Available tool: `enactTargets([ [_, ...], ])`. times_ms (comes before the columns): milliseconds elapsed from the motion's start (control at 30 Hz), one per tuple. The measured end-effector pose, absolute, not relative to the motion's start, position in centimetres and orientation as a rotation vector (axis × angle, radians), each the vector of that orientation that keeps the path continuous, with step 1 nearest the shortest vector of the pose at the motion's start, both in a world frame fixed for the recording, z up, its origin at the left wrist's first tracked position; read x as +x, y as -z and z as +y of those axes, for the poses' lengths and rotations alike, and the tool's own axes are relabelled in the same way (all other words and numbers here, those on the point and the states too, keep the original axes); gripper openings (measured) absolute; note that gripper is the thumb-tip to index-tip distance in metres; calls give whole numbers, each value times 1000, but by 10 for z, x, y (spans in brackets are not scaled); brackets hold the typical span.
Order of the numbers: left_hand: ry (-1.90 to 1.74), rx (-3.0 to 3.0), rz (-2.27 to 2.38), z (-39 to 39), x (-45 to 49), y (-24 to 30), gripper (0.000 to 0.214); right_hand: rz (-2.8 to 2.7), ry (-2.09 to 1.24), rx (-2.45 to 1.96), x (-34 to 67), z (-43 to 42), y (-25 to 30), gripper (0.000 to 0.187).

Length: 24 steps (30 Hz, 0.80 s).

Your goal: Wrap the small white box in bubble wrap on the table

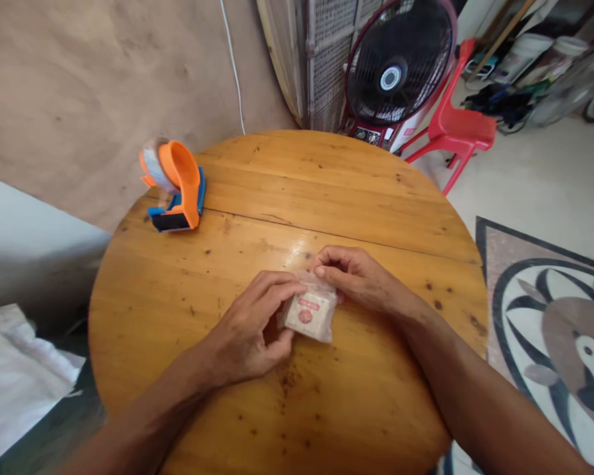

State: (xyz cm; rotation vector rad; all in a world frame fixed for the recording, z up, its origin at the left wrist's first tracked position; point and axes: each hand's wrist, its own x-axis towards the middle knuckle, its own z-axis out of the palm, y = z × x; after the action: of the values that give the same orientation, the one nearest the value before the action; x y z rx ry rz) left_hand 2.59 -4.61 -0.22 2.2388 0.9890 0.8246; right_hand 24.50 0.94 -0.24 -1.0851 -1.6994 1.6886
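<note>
Gripping one wrapped packet [307, 314]: one left hand [254, 324], half-curled; one right hand [357, 277], pinching its far edge.
</note>
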Motion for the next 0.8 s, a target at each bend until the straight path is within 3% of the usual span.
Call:
enactTargets([
  [633, -762, 2093, 919, -35, 33, 5, 67, -1645, -1657, -1108, 245, 7, -6, 29],
  [800, -773, 2121, 905, -34, 36, 4, 69, -1594, -1658, -1149, 248, 11, -7, 40],
])
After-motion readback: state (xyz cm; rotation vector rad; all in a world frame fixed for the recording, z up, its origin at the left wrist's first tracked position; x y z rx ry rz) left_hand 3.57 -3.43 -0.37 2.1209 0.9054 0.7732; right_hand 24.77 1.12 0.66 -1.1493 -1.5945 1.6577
